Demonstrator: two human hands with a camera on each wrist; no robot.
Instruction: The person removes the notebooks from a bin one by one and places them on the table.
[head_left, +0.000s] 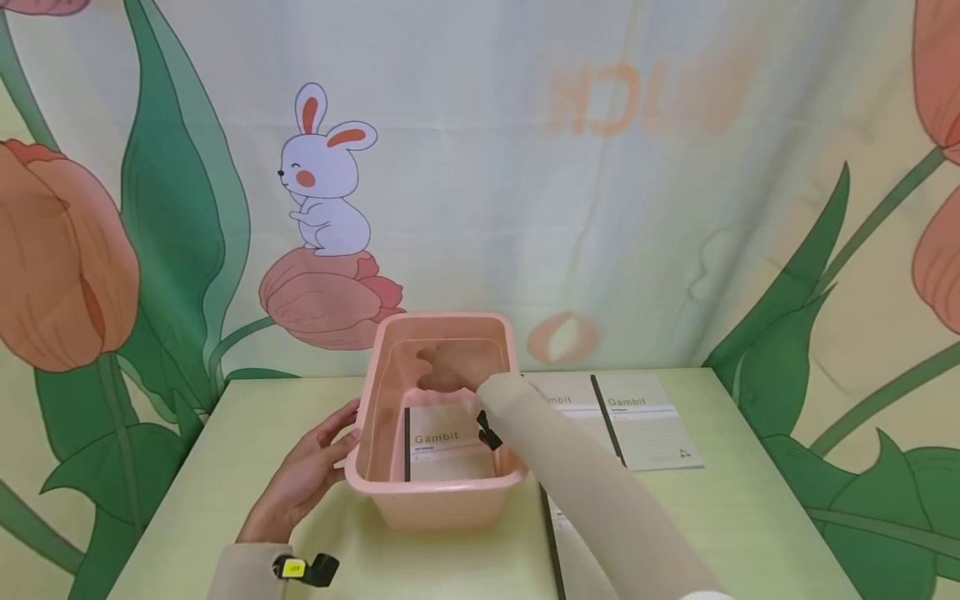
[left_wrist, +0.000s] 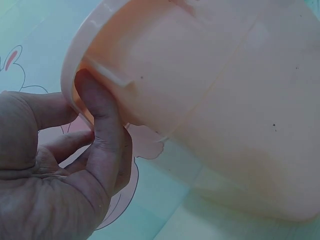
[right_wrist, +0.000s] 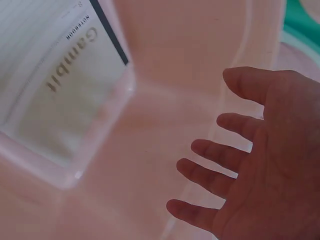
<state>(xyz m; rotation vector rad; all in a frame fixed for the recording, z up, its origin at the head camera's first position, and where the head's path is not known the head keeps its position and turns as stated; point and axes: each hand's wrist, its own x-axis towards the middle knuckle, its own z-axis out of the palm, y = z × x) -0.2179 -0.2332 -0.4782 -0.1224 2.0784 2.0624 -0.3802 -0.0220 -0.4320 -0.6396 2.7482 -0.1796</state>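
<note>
A pink plastic basin [head_left: 442,487] stands on the table, tilted toward the camera in the head view. My left hand [head_left: 311,467] grips its left rim; the left wrist view shows the thumb and fingers [left_wrist: 102,107] on either side of the rim. Inside the basin, near the far wall, my right hand [head_left: 463,367] has its fingers spread and holds nothing. A notebook [head_left: 444,454] marked "Gambit", with a dark spine, lies on the basin floor. In the right wrist view that notebook [right_wrist: 60,75] is apart from the open fingers [right_wrist: 210,182].
Right of the basin, two more Gambit notebooks lie side by side, one of them a white notebook [head_left: 648,429] in full view. Another notebook [head_left: 581,558] lies nearer the front, partly under my right sleeve [head_left: 592,483]. A printed curtain [head_left: 480,208] hangs behind the pale green table [head_left: 757,517].
</note>
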